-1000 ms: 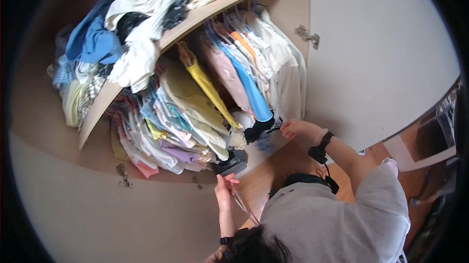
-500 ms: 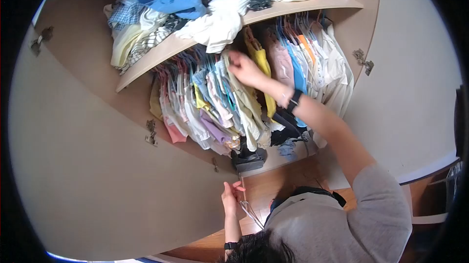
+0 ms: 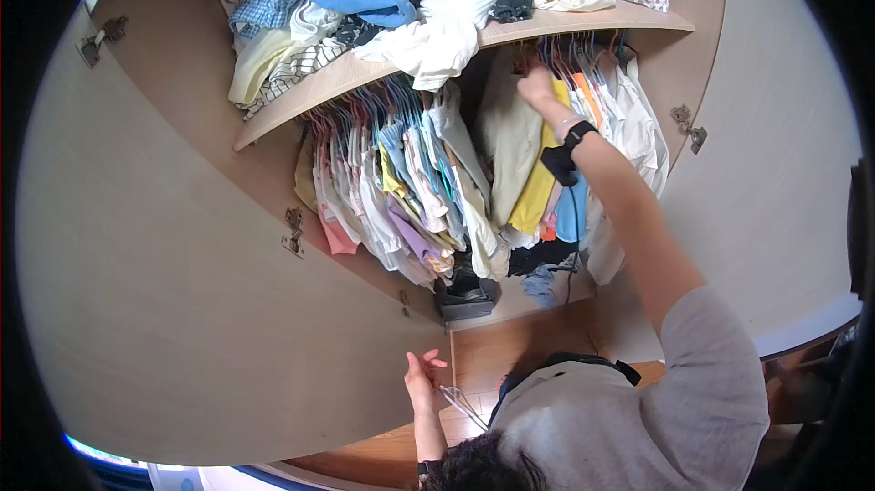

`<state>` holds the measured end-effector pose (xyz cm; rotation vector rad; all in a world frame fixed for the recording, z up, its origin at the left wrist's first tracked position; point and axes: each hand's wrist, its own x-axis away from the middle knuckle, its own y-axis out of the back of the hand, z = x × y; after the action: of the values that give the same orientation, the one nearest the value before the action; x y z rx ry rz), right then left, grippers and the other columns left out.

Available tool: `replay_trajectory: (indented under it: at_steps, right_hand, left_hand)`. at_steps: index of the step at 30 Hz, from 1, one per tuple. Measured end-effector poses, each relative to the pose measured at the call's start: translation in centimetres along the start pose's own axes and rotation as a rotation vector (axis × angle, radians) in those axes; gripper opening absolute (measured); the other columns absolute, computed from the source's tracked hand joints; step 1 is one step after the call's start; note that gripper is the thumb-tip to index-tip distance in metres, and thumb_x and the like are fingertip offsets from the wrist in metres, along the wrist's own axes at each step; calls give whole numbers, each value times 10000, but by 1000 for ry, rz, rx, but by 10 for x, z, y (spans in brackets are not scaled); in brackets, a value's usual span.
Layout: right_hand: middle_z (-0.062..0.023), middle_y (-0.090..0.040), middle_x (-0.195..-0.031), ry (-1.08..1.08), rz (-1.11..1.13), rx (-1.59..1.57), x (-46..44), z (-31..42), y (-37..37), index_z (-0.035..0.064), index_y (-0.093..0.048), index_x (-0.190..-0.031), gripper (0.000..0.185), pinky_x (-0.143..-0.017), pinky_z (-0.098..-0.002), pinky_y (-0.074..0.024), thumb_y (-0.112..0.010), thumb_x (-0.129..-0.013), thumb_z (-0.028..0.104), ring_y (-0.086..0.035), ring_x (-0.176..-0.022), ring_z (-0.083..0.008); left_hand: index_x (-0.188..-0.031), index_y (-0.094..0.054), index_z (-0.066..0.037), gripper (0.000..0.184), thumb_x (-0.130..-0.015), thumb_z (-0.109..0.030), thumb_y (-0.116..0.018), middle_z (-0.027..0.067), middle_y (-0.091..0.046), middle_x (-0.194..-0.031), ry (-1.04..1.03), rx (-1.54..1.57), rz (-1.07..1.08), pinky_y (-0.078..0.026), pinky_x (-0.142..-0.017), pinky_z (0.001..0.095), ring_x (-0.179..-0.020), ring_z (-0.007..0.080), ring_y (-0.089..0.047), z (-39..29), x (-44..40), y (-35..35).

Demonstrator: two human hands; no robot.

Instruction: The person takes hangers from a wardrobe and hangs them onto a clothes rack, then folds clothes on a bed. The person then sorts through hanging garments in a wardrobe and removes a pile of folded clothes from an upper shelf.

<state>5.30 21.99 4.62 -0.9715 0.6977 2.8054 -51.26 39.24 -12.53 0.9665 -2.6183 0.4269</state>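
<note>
My right hand (image 3: 540,87) is raised to the rail under the wardrobe shelf, its fingers closed around the top of a clothes hanger; the grip is partly hidden. Just below it hang a cream garment (image 3: 509,131) and a yellow garment (image 3: 540,186). My left hand (image 3: 424,380) is low by the left door, palm up with its fingers apart. Thin white wire loops (image 3: 465,405), perhaps a hanger, show beside that wrist; whether they touch the hand I cannot tell.
A packed row of hanging clothes (image 3: 387,186) fills the left, with white clothes (image 3: 633,126) at the right. Heaped clothes cover the shelf (image 3: 305,90). A dark box (image 3: 467,299) sits at the bottom. Open doors (image 3: 210,309) flank the wardrobe.
My right hand has moved right along the rail, and a cream garment now hangs beside the yellow one. A dark gap has opened in the middle. My left hand has barely shifted.
</note>
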Motion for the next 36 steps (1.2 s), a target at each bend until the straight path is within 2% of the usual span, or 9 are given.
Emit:
replay_trajectory:
  at_steps: [3, 5, 8, 14, 19, 22, 29, 32, 36]
  right_hand:
    - [-215, -499, -1161, -92, 51, 375, 18, 38, 17, 1, -391, -1240, 642, -934, -363, -382, -589, -634, 69, -463, -1115, -314]
    - [-224, -501, -1120, 255, -206, 501, 37, 73, 9, -6, -391, -1231, 661, -908, -419, -392, -608, -613, 82, -479, -1052, -369]
    - [-218, -507, -1072, 507, -197, 22, 57, 121, -32, -3, -493, -1085, 495, -855, -465, -403, -626, -646, 180, -494, -1003, -376]
    - [-208, -259, -1363, -335, 268, -103, 73, 153, -83, 101, -268, -1332, 675, -1022, -430, -275, -553, -721, 152, -261, -1249, -403]
    - [-216, -547, -1107, -6, 46, -92, 49, 70, -72, 22, -508, -1152, 439, -918, -357, -398, -552, -728, 128, -508, -1065, -353]
    - [-203, -525, -1169, -265, 128, -210, 45, 51, 13, 27, -470, -1203, 487, -938, -340, -376, -487, -718, 65, -500, -1083, -334]
    - [-219, -485, -1148, 62, 147, 277, 57, 61, 66, -32, -433, -1174, 463, -938, -396, -370, -547, -747, 105, -463, -1069, -387]
    - [-238, -456, -1152, 539, -73, 230, 84, 97, 52, -48, -457, -1127, 432, -919, -429, -371, -522, -723, 94, -423, -1087, -404]
    - [-235, -374, -1252, 223, 296, -97, 127, 118, -16, -9, -373, -1247, 601, -982, -427, -328, -575, -693, 108, -361, -1165, -399]
  left_hand:
    - [-948, -589, 2, 580, -939, -475, -258, 48, -592, -650, 9, -30, -9, -208, -362, 199, -390, 54, -297, -9, 4, -4]
    - [-945, -589, 2, 577, -940, -472, -260, 47, -589, -648, 22, -47, -18, -214, -368, 199, -396, 54, -302, -14, 5, -10]
    - [-944, -589, 3, 577, -942, -469, -257, 50, -591, -656, -5, -13, 11, -211, -368, 203, -395, 55, -298, -4, -4, -10]
    - [-951, -600, 24, 607, -936, -483, -267, 68, -603, -664, -61, -64, 65, -221, -368, 197, -400, 50, -307, -18, -8, -19]
    - [-947, -601, 15, 609, -932, -494, -267, 60, -604, -665, -36, -44, 51, -214, -366, 197, -396, 50, -304, -12, -9, -13]
    - [-944, -601, 11, 607, -933, -493, -263, 56, -604, -662, -14, -32, 37, -206, -360, 200, -388, 49, -297, -10, -8, -5]
    - [-941, -598, 5, 596, -937, -485, -258, 52, -601, -650, 2, -43, 26, -195, -353, 201, -382, 50, -295, -2, -13, 5]
    - [-945, -600, 15, 610, -937, -486, -252, 62, -607, -659, -6, -64, 19, -196, -354, 200, -380, 51, -292, -8, -13, -4]
    - [-935, -595, 7, 581, -941, -472, -267, 48, -589, -641, -2, -39, 56, -199, -360, 204, -388, 53, -281, -20, -9, -21]
